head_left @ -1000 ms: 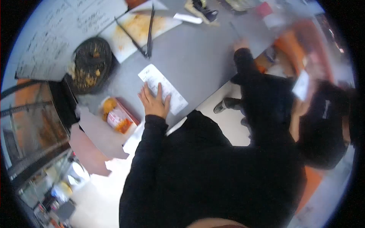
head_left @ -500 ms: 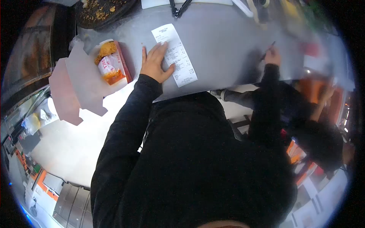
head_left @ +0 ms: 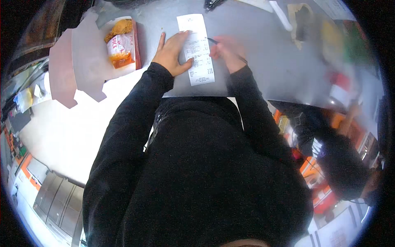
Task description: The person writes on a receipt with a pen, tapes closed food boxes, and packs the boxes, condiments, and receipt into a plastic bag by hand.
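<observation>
A long printed receipt (head_left: 200, 70) lies on the metal counter in front of me. My left hand (head_left: 172, 53) rests flat over its left edge with the fingers spread. At the right edge of the paper, my right hand (head_left: 230, 51) grips a thin dark pen (head_left: 212, 40), its tip close to the print; whether it touches the paper I cannot tell. Left of my left hand stands an open carton (head_left: 138, 49), its lid folded out to the left. Inside are fried chicken (head_left: 122, 26) and a paper-wrapped portion marked "RICE" (head_left: 118, 44), with orange sauce at the near end.
The metal counter (head_left: 271, 76) runs to the right, where a white stick-like object (head_left: 280, 15) and a beige item (head_left: 299, 22) lie at the back. A black object (head_left: 214, 3) is at the far edge. Another person in dark clothes (head_left: 337, 160) is at the right.
My right hand has swung left with the pen, from far out over the counter to the receipt. My left hand stays on the paper. The camera view has shifted.
</observation>
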Available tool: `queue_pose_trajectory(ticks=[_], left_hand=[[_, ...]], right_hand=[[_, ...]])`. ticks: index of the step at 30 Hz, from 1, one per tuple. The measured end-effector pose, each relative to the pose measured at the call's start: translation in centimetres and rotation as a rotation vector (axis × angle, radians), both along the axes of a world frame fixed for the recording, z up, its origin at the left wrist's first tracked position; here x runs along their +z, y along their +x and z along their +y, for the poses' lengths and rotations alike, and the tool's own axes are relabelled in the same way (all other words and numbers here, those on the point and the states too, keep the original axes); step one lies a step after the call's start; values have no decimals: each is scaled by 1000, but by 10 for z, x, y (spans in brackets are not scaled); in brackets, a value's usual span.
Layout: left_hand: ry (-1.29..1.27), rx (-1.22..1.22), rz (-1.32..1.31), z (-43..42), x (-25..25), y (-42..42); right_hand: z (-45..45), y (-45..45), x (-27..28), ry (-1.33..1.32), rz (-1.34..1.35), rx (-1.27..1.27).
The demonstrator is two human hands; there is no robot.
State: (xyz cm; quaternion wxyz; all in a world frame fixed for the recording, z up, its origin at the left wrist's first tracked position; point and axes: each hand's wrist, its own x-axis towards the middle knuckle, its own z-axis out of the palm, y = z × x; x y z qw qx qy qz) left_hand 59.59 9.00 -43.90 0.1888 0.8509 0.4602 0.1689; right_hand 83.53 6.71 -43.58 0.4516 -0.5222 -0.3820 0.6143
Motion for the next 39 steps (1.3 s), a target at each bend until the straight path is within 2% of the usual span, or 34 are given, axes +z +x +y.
queue_pose_trajectory(ticks=[3,6,9,12,15,18,21,24,25,28,34,39], left_hand=[[-6,-4,26,-3,-1,1],[-4,-7,17,0,-2,0],[-12,-2,-2,-1,-3,0],[-15,3,5,-1,-3,-1],[-19,5,10,-1,-3,0],[-22,1,0,0,-3,0],[-17,-2,-4,-1,-4,0],[-14,1,-4,-1,-5,0],[-12,4,-4,-1,-5,0],[-13,2,-2,-1,-4,0],[-12,9,4,0,-6,-1],[4,4,10,-1,-6,0]], right_hand=[[15,-8,-14,31,-86,166],[23,-11,-23,411,-285,211],[28,-16,-29,478,-308,188],[20,-20,-18,245,-415,172],[17,-23,-18,186,-417,139],[17,-27,-9,166,-427,130],[20,-22,-24,318,-567,126],[21,-18,-28,135,-464,-104],[20,-14,-14,151,-418,-60],[17,-4,-19,304,-639,101],[16,-8,-23,292,-481,83],[16,-8,-18,265,-570,97]])
